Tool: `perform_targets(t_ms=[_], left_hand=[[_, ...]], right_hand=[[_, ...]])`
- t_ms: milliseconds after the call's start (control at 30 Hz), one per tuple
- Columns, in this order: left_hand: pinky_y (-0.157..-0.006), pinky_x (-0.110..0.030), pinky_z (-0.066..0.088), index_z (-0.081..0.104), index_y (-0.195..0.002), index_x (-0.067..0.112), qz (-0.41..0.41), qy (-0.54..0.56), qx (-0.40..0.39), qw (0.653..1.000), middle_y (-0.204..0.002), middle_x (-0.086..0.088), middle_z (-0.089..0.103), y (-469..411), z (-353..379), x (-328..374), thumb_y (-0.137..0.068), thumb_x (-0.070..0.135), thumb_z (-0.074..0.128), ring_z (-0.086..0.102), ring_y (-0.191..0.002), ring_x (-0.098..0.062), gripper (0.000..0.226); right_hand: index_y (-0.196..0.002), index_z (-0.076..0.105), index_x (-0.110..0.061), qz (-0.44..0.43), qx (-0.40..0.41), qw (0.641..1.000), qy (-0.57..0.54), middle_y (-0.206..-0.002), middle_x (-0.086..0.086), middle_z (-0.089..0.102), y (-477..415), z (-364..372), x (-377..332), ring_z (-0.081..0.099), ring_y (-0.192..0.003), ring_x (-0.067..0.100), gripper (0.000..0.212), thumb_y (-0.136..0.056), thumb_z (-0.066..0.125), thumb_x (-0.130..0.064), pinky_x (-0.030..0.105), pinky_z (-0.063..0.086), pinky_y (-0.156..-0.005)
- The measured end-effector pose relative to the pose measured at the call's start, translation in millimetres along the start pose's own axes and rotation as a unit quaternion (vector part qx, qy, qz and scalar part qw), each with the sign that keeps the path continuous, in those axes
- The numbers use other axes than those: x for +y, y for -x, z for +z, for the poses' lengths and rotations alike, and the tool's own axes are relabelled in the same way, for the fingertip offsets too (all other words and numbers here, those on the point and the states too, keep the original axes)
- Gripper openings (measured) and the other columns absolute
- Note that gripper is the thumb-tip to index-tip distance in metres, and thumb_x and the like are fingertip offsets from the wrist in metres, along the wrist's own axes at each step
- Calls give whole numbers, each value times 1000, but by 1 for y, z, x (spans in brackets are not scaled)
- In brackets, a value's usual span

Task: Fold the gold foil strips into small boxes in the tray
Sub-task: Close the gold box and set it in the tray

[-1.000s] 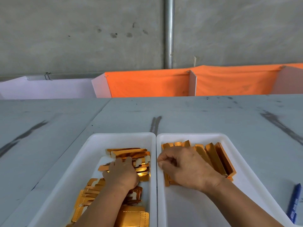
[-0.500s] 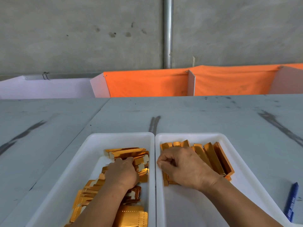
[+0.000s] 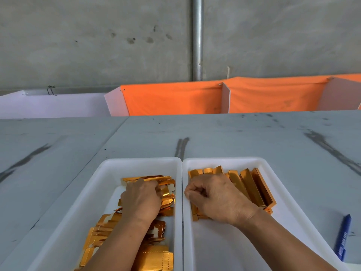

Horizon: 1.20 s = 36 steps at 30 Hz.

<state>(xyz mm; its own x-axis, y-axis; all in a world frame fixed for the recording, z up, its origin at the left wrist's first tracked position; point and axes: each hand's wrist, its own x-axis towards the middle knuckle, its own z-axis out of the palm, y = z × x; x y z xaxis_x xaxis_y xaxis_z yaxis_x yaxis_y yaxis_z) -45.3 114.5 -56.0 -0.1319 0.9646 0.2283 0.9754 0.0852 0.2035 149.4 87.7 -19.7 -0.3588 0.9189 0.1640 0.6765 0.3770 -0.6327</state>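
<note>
Two white trays sit side by side at the table's near edge. The left tray [image 3: 109,173] holds a loose pile of flat gold foil strips [image 3: 156,257]. My left hand [image 3: 140,198] lies on the pile's far part, its fingers curled down onto a gold foil strip [image 3: 166,189]; the fingertips are hidden. The right tray [image 3: 273,173] holds a row of folded gold boxes [image 3: 254,184] leaning together. My right hand [image 3: 218,200] rests on the left boxes as a curled fist, with nothing visible inside it.
A blue pen [image 3: 342,237] lies on the grey table [image 3: 214,133] right of the right tray. Orange cloth-covered dividers [image 3: 175,98] and a white panel [image 3: 48,104] stand along the table's far edge, before a concrete wall with a metal pipe [image 3: 197,36].
My left hand has crept slightly forward over the strip pile, its fingers digging in. The right hand has stayed in place.
</note>
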Motion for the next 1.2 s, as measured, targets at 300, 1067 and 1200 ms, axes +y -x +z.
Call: perform_targets(t_ms=[300,1067,1200], left_hand=[[-60,-22,37,56,-108,17,165,176,164,957,-93,3,51,22,-40,40,-91,25,47,49,-78,-13,21],[-79,-16,50,56,-116,33,151,319,73,933,-107,18,61,26,-25,39,-73,54,71,58,-99,-3,50],[-78,-22,54,58,-113,33,143,332,62,930,-103,18,63,26,-24,40,-74,54,70,60,-95,-3,46]], right_hand=[[-101,62,-39,-13,78,991,-106,-70,-20,60,-1,-2,-2,56,-63,-1,18,-86,66,-49,14,45,-63],[-102,66,-17,107,130,912,-375,-54,-2,58,-4,-14,-11,47,-42,7,13,-101,53,-21,21,39,-43],[-102,66,-19,116,142,912,-366,-66,4,64,-5,-14,-11,50,-48,10,17,-101,50,-13,25,40,-44]])
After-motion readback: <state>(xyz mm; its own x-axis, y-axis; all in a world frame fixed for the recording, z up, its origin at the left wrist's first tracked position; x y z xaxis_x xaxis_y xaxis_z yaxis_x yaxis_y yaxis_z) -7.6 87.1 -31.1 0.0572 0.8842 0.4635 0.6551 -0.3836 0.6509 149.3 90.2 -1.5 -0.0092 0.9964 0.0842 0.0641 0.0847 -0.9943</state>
